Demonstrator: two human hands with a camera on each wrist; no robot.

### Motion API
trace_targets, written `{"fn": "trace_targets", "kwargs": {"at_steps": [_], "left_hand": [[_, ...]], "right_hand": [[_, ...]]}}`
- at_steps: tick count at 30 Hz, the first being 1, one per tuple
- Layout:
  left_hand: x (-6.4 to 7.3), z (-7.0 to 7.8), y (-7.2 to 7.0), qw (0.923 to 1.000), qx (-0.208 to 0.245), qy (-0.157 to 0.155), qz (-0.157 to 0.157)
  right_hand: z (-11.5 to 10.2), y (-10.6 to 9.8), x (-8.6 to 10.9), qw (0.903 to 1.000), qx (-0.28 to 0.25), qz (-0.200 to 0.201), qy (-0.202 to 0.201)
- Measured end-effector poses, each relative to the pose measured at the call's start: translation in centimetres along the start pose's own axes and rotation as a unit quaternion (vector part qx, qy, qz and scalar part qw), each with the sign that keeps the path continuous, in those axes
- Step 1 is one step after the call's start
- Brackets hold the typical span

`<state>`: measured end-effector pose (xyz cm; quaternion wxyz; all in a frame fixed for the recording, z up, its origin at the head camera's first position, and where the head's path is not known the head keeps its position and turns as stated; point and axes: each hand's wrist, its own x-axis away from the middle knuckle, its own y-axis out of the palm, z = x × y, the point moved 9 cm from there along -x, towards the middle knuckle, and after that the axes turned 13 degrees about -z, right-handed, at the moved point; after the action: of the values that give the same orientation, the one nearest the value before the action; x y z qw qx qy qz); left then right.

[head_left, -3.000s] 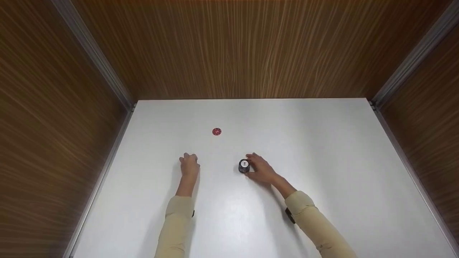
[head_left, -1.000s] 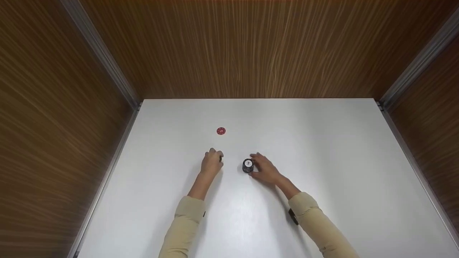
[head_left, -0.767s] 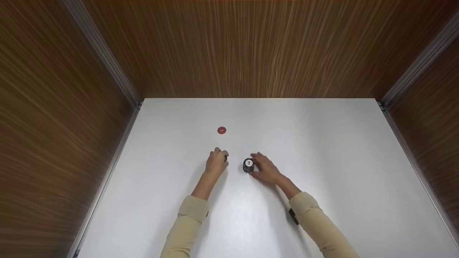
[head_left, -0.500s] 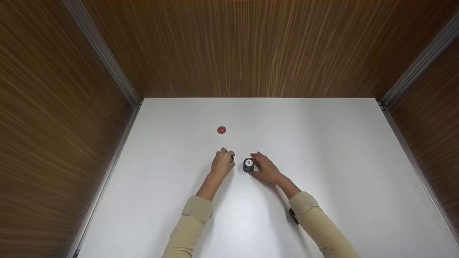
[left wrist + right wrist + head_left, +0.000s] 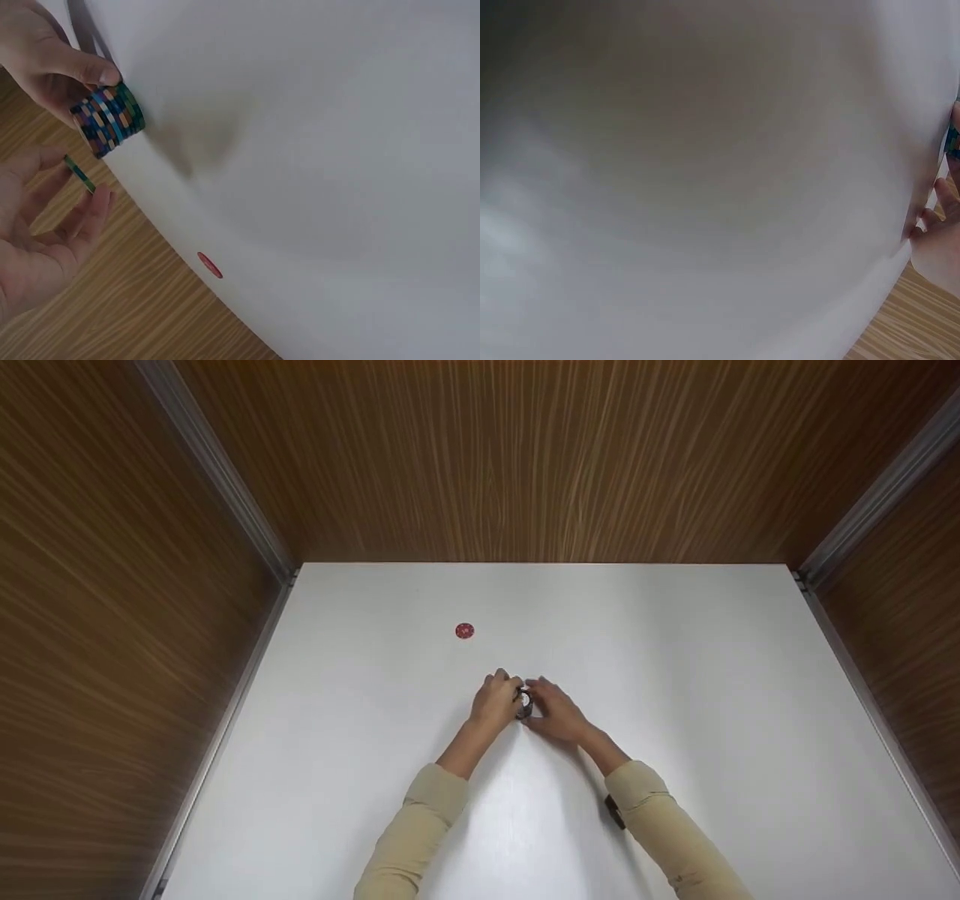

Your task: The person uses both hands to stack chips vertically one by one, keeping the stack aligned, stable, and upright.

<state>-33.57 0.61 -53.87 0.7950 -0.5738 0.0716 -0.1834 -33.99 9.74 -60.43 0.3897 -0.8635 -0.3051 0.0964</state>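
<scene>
A stack of poker chips [image 5: 527, 706] stands on the white table, with dark, multicoloured edges in the left wrist view. My right hand [image 5: 556, 717] holds it from the right, thumb on the near side and fingers on the far side. Between the thumb and fingertips of my left hand [image 5: 495, 703] a single poker chip [image 5: 79, 174] is pinched on edge. That chip is just left of the stack, over its upper left side in the head view; the left wrist view shows a gap between them. The left fingers partly hide the stack's top from above.
A red poker chip [image 5: 465, 631] lies flat on the table [image 5: 675, 660], farther back and left of the hands. Wood-grain panels [image 5: 480, 465] close off the back and both sides. The right wrist view is mostly blurred tabletop.
My left hand has moved right with its pinched chip, from well left of the stack to right beside it. The right hand stays on the stack; the red chip has not moved.
</scene>
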Motion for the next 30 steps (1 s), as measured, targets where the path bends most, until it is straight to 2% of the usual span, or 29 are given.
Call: {"fn": "trace_targets", "kwargs": {"at_steps": [7,14,22,30], "left_hand": [[-0.2,1.5,0.9,0.9992,-0.037,0.01,0.009],[-0.1,2.4,0.9,0.9969,-0.066,0.026,0.033],[-0.1,2.5,1.2,0.9959,-0.078,0.031,0.033],[0.1,2.5,1.1,0.9937,-0.09,0.033,0.058]], "right_hand": [[-0.3,-0.1,0.2,0.9999,-0.003,-0.002,-0.016],[-0.1,0.1,0.0,0.9997,0.002,-0.007,-0.021],[-0.1,0.1,-0.1,0.9996,0.004,-0.001,-0.028],[-0.3,-0.1,0.0,0.9994,0.007,0.007,-0.033]]}}
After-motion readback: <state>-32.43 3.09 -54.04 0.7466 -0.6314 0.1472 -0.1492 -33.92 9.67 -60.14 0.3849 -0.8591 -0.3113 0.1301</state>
